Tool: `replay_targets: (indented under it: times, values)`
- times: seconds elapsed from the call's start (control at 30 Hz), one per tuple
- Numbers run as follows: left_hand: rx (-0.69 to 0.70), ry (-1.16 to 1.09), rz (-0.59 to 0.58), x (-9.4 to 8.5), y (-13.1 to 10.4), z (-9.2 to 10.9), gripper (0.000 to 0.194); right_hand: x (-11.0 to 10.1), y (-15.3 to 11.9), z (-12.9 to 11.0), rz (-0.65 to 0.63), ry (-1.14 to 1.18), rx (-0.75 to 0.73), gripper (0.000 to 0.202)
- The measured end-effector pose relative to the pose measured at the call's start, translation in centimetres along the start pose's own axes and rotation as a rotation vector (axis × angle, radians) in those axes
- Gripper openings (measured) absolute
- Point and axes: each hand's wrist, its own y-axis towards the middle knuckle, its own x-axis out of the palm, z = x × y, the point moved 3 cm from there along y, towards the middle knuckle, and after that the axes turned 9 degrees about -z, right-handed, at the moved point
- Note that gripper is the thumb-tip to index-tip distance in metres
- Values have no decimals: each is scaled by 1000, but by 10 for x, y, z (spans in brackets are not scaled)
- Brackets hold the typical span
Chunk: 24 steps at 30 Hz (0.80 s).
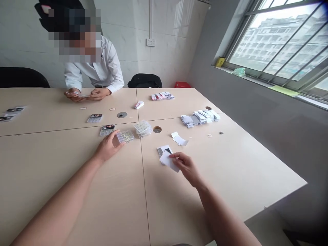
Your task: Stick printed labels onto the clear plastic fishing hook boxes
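White, flat rectangular card [170, 163] is what the right hand [188, 169] has. The grip there is a closed pinch, thumb and fingers on the card's edge, angled over a small stack of white cards with dark printing [161, 149] on the pale wood-look bench [115, 201]. Can't tell if the two are touching.

Left hand [107, 148] is over by a clear, shallow plastic box with greenish-gold pieces inside [125, 136]. That grip is only partly closed, curved round the box's left end with fingers at the far side and thumb at the near edge. Looks like a steady hold to me, but can't tell if the box is off the bench. Just right of it sits a pile of similar clear plastic boxes [143, 128], and right behind is a clear box with a black printed insert [107, 130].

So I'd call the step in hand card handling, with the box held ready. For the next move, I'd say the card needs a light edge pinch so it doesn't bend or drag the stack, and the box needs to stay level.
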Motion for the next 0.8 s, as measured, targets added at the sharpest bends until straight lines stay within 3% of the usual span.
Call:
replay_targets:
  times: [0.2,0.43,0.63,0.8]
  values:
    - [-35,-71,48,-1,1,-7,42,-32,8,0,292,80,-38,37]
    - [-82,-141,84,-1,2,-11,41,-39,13,9,480,-63,-26,41]
    - [-91,-191,87,-4,1,-9,41,-47,21,22,593,-301,46,36]
    - [-65,-280,111,-9,-1,-5,41,-48,26,33,587,-439,106,33]
